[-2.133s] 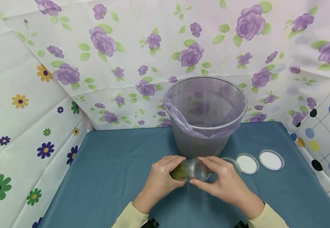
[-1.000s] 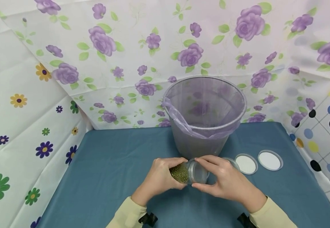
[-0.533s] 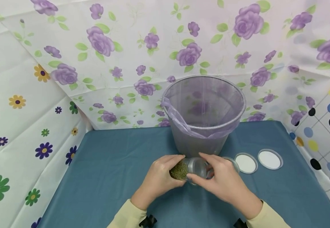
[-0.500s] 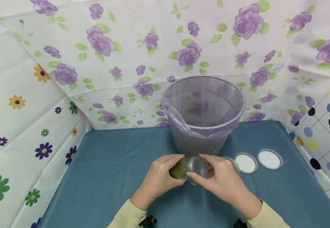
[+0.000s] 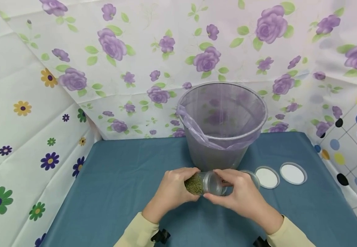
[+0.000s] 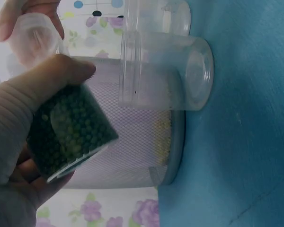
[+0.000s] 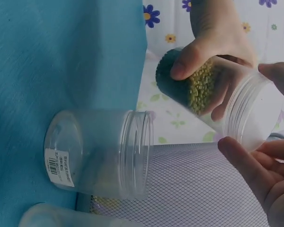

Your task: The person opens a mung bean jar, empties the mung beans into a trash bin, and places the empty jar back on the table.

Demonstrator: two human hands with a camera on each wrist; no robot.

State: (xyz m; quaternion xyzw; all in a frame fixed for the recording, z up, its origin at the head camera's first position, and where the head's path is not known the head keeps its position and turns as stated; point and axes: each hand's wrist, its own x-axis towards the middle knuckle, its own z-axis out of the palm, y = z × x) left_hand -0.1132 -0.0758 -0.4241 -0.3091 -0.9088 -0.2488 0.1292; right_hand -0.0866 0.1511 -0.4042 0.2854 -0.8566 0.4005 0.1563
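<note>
Left hand grips the tilted jar of green beans, right hand pinches its lid, just before the mesh bin.

A left hand is gripping a clear plastic jar of green beans (tilted), while right fingertips are touching its lid. An empty clear jar is standing on blue cloth.
</note>
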